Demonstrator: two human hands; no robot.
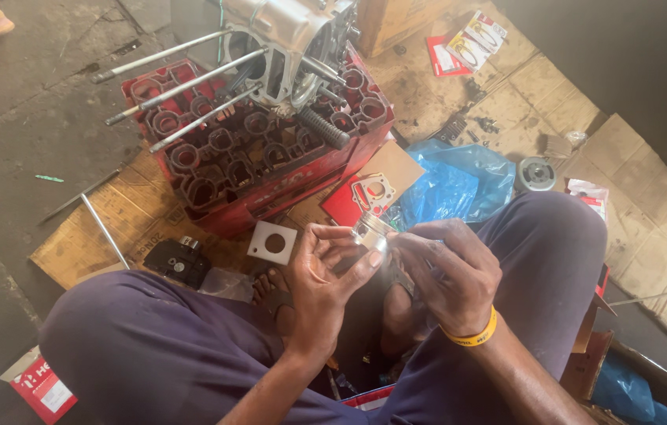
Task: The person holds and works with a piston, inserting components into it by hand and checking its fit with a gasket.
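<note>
A small shiny metal piston (370, 234) sits between both hands, above my lap. My left hand (324, 285) cups it from below and the left, thumb against its side. My right hand (447, 271), with a yellow wristband, closes its fingers on the piston's right side. An engine crankcase (286, 43) with long studs (184, 83) rests on an upturned red plastic crate (270, 169) just ahead of my knees.
Flattened cardboard (522, 86) covers the floor. On it lie a blue plastic bag (455, 181), a red gasket pack (365, 197), a white square gasket (273, 242), a black part (178, 261), a round metal part (536, 173) and a loose rod (104, 230). Red boxes (38, 387) sit by my legs.
</note>
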